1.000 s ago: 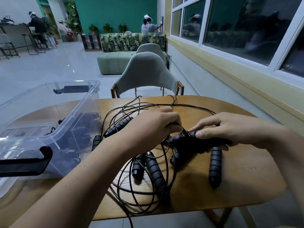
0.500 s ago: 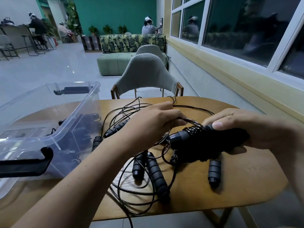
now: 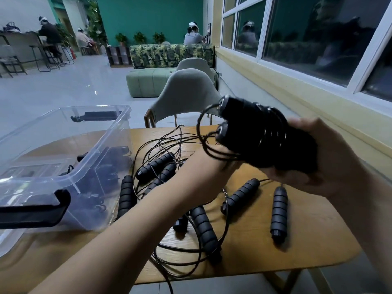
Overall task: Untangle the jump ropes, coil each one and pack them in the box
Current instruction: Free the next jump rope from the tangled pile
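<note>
My right hand (image 3: 333, 158) grips a black jump rope bundle (image 3: 252, 132), two foam handles side by side with thin cable wound round them, raised above the wooden table (image 3: 307, 247). My left hand (image 3: 214, 161) reaches up under the bundle; its fingers are hidden behind it, and loose cable loops hang over the wrist. Tangled black cable (image 3: 161, 145) and several loose handles, one (image 3: 239, 196) near the centre and another (image 3: 279, 211) to the right, lie on the table. The clear plastic box (image 3: 118, 117) stands at the left with dark coiled ropes inside.
A black clip handle (image 3: 34, 211) sits on the box's near end. A grey chair (image 3: 186, 92) stands behind the table. The wall and window ledge run along the right. The table's near edge is close below my arms.
My right hand has lifted the wrapped handle bundle up off the table and tilted it upward. My left hand has followed beneath it, and more cable is wound round the handles.
</note>
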Action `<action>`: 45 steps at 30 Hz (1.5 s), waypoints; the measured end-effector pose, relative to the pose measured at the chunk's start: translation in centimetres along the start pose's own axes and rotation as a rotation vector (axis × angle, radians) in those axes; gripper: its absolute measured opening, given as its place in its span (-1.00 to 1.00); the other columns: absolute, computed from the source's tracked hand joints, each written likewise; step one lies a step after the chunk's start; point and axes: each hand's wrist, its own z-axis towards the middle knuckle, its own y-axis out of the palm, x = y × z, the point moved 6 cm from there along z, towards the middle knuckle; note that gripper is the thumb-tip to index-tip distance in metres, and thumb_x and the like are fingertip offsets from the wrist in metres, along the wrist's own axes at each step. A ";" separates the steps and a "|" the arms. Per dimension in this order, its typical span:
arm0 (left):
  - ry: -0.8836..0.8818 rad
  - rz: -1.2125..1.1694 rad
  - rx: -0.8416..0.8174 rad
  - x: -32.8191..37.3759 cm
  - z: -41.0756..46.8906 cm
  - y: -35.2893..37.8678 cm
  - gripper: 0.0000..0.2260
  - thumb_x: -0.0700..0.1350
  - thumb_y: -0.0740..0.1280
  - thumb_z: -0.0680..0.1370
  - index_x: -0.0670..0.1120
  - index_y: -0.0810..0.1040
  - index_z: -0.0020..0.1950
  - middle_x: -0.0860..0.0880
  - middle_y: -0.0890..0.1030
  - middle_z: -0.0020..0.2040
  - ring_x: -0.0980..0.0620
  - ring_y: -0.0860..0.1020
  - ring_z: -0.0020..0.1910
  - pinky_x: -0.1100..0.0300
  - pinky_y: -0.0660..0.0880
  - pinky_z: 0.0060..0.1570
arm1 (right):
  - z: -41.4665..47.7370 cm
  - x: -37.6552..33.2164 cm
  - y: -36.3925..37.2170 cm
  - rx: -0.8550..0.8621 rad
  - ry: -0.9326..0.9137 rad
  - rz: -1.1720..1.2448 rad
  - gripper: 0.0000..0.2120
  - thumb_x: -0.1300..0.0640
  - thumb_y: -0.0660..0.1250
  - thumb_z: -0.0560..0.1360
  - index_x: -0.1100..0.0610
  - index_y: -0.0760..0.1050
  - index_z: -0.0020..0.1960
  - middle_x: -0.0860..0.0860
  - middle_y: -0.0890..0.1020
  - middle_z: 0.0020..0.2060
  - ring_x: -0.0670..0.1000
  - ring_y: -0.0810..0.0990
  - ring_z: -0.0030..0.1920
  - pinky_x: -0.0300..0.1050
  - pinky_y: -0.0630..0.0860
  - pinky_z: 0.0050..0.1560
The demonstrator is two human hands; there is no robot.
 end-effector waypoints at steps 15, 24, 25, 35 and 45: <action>0.014 0.153 -0.112 1.1 -0.5 1.5 -0.75 0.15 0.09 0.75 0.03 0.26 -0.03 -0.06 0.58 -0.24 -0.16 0.53 -0.29 -0.14 0.51 -0.26 | -0.9 -1.5 -4.2 0.656 -0.220 -0.498 -0.73 -0.04 0.24 0.71 0.18 0.42 0.12 0.42 0.66 -0.05 0.21 0.46 -0.32 0.01 0.26 -0.34; 0.101 0.300 -0.078 1.2 -0.1 0.2 -0.76 0.11 0.22 0.72 -0.04 0.46 0.02 -0.02 0.61 -0.24 -0.17 0.54 -0.23 -0.11 0.51 -0.24 | -1.4 -0.8 -6.7 0.802 -0.062 -0.843 -0.74 -0.10 0.32 0.69 0.10 0.49 0.14 0.17 0.76 -0.21 0.14 0.54 -0.40 -0.11 0.44 -0.36; 0.112 0.303 -0.073 1.1 -0.1 0.0 -0.77 0.10 0.24 0.72 -0.03 0.49 0.01 0.01 0.62 -0.22 -0.15 0.55 -0.21 -0.10 0.52 -0.23 | -1.3 -0.5 -6.8 0.791 -0.024 -0.855 -0.74 -0.10 0.32 0.69 0.10 0.50 0.13 0.17 0.75 -0.22 0.14 0.54 -0.41 -0.12 0.45 -0.38; 0.236 0.281 0.102 0.7 -0.1 -2.7 -0.78 0.13 0.35 0.63 -0.01 0.60 -0.03 0.09 0.57 -0.13 -0.03 0.53 -0.19 0.00 0.49 -0.29 | 0.9 3.1 -4.5 0.605 0.230 -1.092 -0.82 -0.17 0.29 0.67 -0.08 0.54 0.01 -0.02 0.76 -0.28 -0.06 0.63 -0.39 -0.11 0.55 -0.31; 0.197 0.033 0.091 -1.1 0.3 -5.3 -0.85 0.07 0.48 0.57 0.01 0.74 0.00 0.07 0.59 -0.13 0.06 0.59 -0.13 0.01 0.52 -0.15 | 1.4 3.8 -0.8 0.331 0.179 -0.744 -0.65 -0.13 0.16 0.75 0.09 0.55 0.05 0.45 0.52 -0.18 0.37 0.47 -0.36 0.06 0.34 -0.34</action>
